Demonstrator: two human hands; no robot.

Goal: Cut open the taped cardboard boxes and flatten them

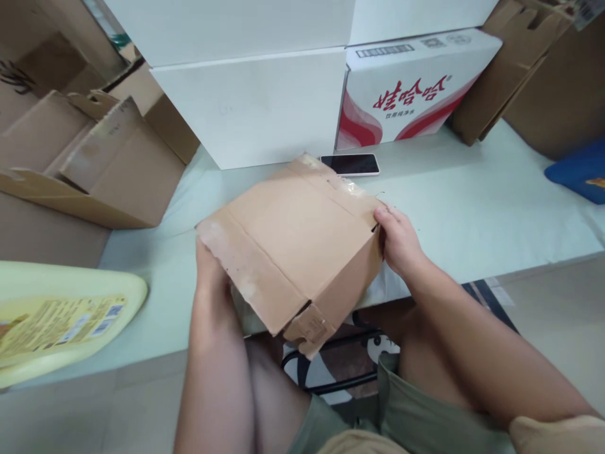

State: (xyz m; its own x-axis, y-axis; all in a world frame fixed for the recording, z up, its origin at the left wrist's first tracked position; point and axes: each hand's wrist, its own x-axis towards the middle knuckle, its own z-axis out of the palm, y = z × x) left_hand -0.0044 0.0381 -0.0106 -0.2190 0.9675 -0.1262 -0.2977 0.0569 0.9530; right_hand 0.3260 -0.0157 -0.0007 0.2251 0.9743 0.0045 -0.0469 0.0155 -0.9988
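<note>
A brown cardboard box [302, 227] with worn, torn-edged flaps is tilted at the table's front edge, its near corner hanging over my lap. My right hand [397, 236] grips its right corner, thumb on top and the other fingers underneath. At the left corner my left hand [210, 265] reaches under a flap and holds the box from below; its fingers are hidden. A small flap [309, 328] with printed marks sticks out at the near corner. Just behind the box lies a phone [352, 164], dark screen up.
White cartons [255, 107] are stacked at the back, beside a red-and-white carton [411, 94]. Open cardboard boxes [127, 164] stand at left, more cardboard [510, 69] at right. A yellow jug [70, 315] lies front left; a blue object [579, 170] sits far right. Pale cloth covers the table [472, 208].
</note>
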